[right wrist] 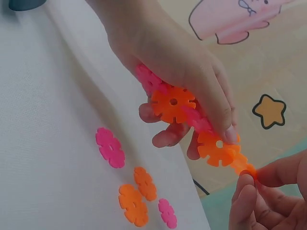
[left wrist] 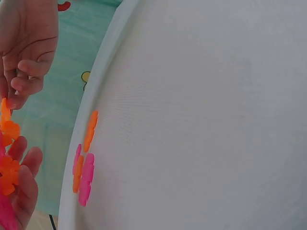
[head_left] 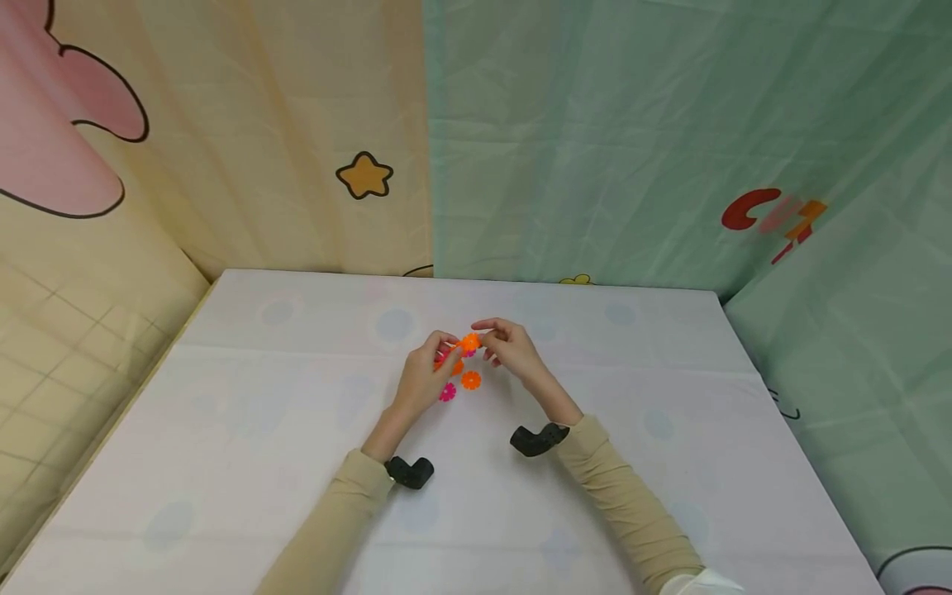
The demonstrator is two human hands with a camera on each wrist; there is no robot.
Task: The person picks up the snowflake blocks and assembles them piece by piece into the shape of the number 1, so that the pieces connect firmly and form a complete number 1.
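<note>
- The left hand's (right wrist: 187, 67) grip curls round the chain of slotted discs (right wrist: 197, 120), above the tabletop (head_left: 565, 512); best hold it firmly near the working joint.
- The right hand's (right wrist: 271, 199) grip pinches the orange end disc (right wrist: 241, 164); square its slot before pressing straight.
- Loose discs (right wrist: 133, 205) lie below, toward the far edge; avoid brushing them.

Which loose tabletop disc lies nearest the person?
The pink disc at the near end; both orange discs and the other pink disc lie farther out.
</note>
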